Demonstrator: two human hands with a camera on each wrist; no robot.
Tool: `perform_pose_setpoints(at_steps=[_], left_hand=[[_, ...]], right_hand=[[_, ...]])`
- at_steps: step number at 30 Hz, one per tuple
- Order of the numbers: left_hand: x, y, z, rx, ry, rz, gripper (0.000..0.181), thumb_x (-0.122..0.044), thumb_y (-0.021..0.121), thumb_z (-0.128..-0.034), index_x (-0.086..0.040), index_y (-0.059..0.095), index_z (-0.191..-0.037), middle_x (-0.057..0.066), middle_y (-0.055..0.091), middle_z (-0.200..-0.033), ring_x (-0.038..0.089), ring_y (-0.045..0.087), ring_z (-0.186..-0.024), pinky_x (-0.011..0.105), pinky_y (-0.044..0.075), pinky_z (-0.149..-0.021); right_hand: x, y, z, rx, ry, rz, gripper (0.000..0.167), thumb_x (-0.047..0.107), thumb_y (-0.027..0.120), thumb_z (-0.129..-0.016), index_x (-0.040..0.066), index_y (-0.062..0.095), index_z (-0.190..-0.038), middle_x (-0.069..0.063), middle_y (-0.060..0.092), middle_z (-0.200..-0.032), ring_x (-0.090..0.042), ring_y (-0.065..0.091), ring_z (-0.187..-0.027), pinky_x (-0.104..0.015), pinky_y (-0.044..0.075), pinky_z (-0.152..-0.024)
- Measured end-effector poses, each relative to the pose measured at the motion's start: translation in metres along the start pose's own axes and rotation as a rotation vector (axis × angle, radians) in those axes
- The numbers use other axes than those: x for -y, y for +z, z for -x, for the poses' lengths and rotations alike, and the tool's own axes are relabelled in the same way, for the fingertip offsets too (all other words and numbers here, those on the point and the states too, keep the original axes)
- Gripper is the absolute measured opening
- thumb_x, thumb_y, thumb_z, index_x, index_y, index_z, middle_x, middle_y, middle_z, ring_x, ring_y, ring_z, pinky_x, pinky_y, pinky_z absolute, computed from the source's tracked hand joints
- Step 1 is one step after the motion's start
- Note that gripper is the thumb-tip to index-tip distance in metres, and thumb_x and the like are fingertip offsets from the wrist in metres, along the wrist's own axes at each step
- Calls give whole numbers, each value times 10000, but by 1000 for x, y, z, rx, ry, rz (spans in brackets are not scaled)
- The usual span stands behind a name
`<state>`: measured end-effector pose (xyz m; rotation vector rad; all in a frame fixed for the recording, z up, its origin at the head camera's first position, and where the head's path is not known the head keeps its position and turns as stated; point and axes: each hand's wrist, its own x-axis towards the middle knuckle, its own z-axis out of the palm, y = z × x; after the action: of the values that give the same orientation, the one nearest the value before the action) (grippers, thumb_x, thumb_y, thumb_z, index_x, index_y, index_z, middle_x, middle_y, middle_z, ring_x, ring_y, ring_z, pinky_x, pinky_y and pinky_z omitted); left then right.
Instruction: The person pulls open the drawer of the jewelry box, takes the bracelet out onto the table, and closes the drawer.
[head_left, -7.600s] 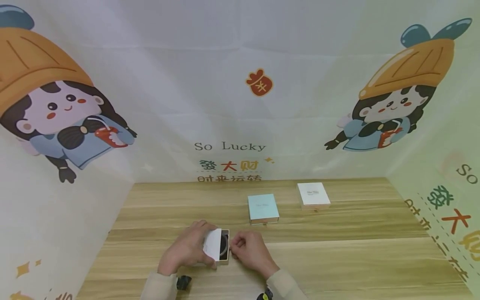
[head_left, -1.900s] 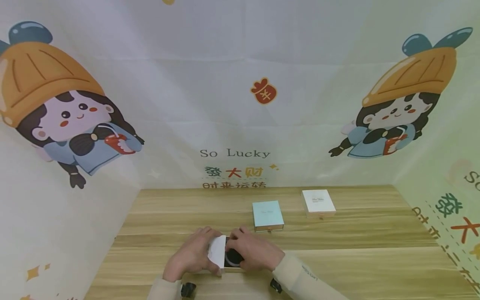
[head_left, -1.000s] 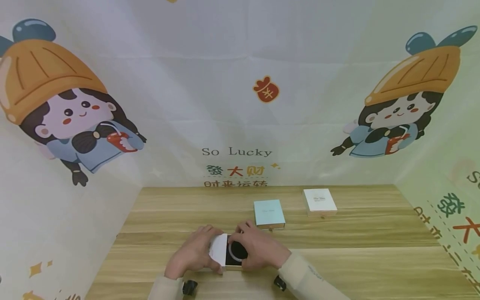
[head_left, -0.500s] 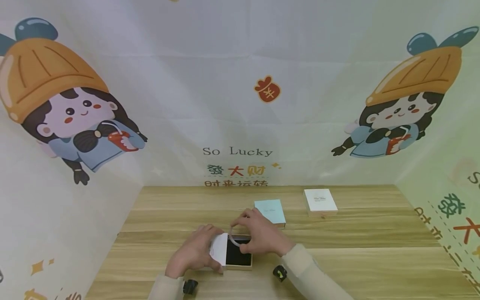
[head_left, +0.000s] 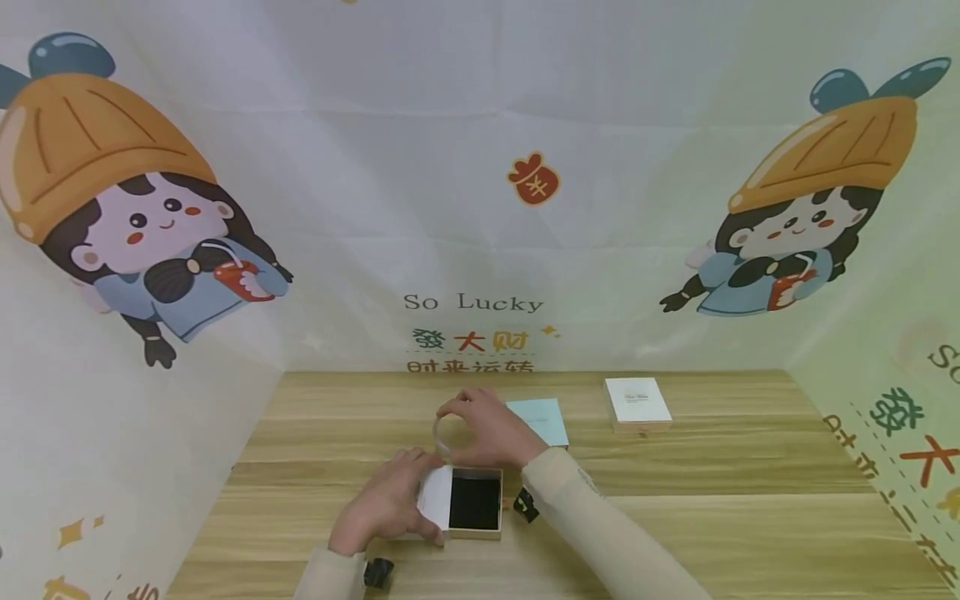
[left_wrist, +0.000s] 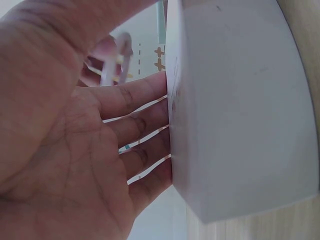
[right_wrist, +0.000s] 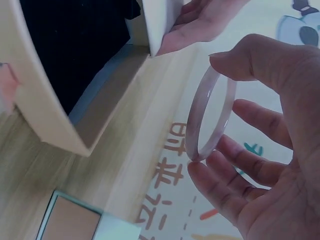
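The left hand [head_left: 386,502] grips the white sleeve [head_left: 436,498] of a small drawer box; in the left wrist view its fingers [left_wrist: 145,127] lie along the side of the white sleeve [left_wrist: 245,110]. The box's inner tray [head_left: 476,535] is pulled out to the right, with a black lining [head_left: 476,502] and nothing on it. Above and behind the box, the right hand [head_left: 487,429] holds a pale translucent bangle [head_left: 438,437]. From the right wrist, the bangle [right_wrist: 197,112] is seen pinched between thumb and fingers of the right hand [right_wrist: 280,125], apart from the tray [right_wrist: 107,107].
A light blue box [head_left: 546,421], partly covered by the right hand and forearm, lies behind on the wooden table [head_left: 720,517]. A white box [head_left: 637,402] stands farther right at the back. A printed cloth [head_left: 360,200] surrounds the table's back and sides.
The right hand has lifted the bangle out of the tray and carried it up and to the left, uncovering the black lining. Earlier the tray was pulled farther out. The left hand keeps its grip.
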<state>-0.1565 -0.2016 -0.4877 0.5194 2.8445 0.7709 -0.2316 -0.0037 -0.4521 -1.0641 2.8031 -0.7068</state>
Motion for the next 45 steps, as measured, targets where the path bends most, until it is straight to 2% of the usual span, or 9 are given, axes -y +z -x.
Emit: perform_pose_setpoints(at_steps=[6,10,14,18,21,26,36,45], left_hand=[[1,-1,1,3,-8,0,1003,-324,1019,-469,-86,606,-1352,17,634,-1209,205,533,-1089,471,498,-962],[2,-2,3,13,-21,-2,1035,-323,1017,-484,-100,579,-1395,44,629,-1254,236,538,-1144,510,488,-1011],[3,-2,6,18,-29,3,1039,-322,1018,-485,-94,573,-1396,45,625,-1246,229,531,-1124,503,491,-989],[4,-2,6,12,-27,9,1007,-326,1021,-469,-77,595,-1347,49,632,-1257,220,532,-1108,487,498,-967],[4,-1,7,2,-21,8,997,-326,1023,-459,-65,603,-1325,75,630,-1317,248,544,-1156,514,487,-1017],[3,0,6,0,-5,21,1010,-317,1019,-461,-46,595,-1337,108,618,-1361,291,539,-1213,560,447,-1081],[2,0,4,-7,11,5,1009,-315,1013,-473,-40,593,-1347,87,628,-1316,274,545,-1179,545,473,-1044],[2,0,1,-2,18,-19,1002,-330,1007,-483,-43,593,-1349,86,627,-1316,277,550,-1183,545,469,-1049]], right_hand=[[1,10,-25,47,23,82,562,306,812,-820,222,654,-1353,-46,614,-1307,-215,559,-1205,-374,544,-975],[1,17,-36,81,31,134,572,317,821,-805,217,659,-1344,-50,621,-1311,-228,552,-1221,-373,540,-989],[2,23,-44,123,28,177,583,335,841,-789,215,665,-1331,-42,631,-1314,-226,552,-1238,-368,525,-1025],[3,29,-49,150,27,180,563,326,851,-769,227,685,-1299,-31,639,-1259,-213,557,-1183,-343,542,-961],[3,34,-52,163,11,198,539,352,839,-774,237,696,-1280,-33,644,-1226,-213,566,-1129,-331,551,-902],[0,38,-54,180,8,249,527,378,833,-783,244,704,-1276,-37,654,-1235,-227,580,-1123,-332,554,-900],[-3,42,-52,184,35,240,425,367,833,-817,272,741,-1221,-5,658,-1178,-190,554,-1104,-314,533,-934],[-6,39,-53,204,48,217,469,366,852,-797,278,735,-1242,-6,651,-1193,-191,549,-1094,-318,526,-940]])
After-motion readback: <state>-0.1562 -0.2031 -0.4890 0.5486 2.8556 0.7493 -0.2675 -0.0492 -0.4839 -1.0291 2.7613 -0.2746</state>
